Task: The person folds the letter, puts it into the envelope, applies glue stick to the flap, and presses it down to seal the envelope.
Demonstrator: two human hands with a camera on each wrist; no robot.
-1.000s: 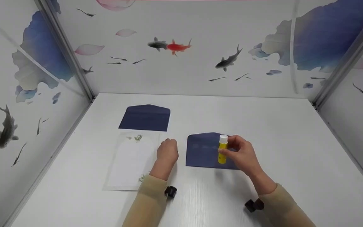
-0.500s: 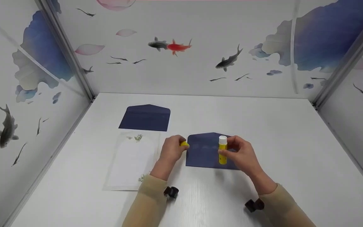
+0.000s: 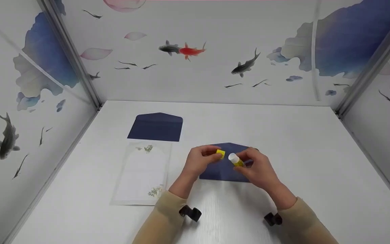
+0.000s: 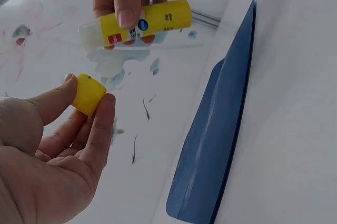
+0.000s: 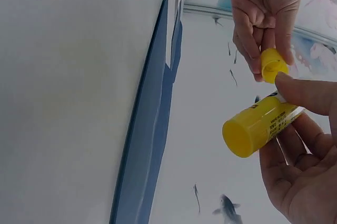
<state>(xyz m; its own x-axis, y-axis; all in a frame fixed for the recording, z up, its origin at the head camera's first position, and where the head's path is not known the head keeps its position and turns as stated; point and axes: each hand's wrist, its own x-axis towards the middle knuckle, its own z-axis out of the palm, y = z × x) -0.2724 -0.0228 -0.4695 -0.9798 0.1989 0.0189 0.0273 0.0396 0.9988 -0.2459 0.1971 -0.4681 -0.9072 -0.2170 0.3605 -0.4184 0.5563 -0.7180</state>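
Observation:
My left hand (image 3: 197, 162) pinches a small yellow glue stick cap (image 3: 220, 154) between thumb and fingers. Its hollow open end shows in the right wrist view. Close by on the right, my right hand (image 3: 260, 167) grips the yellow glue stick (image 4: 158, 20) round its barrel. The white end (image 3: 234, 158) of the stick tilts up toward the cap, with a small gap between them. Both hands are over a dark blue envelope (image 3: 223, 173), which lies on the table with its flap side away from me and is partly covered by the hands.
A second dark blue envelope (image 3: 156, 127) lies farther back on the left. In front of it is a pale sheet with printed leaves (image 3: 142, 173), beside my left forearm. White panels with painted fish (image 3: 191, 51) enclose the white table (image 3: 300, 135).
My left hand has moved right with the cap, from beside the sheet to over the envelope. My right hand has tilted the glue stick from upright toward the left.

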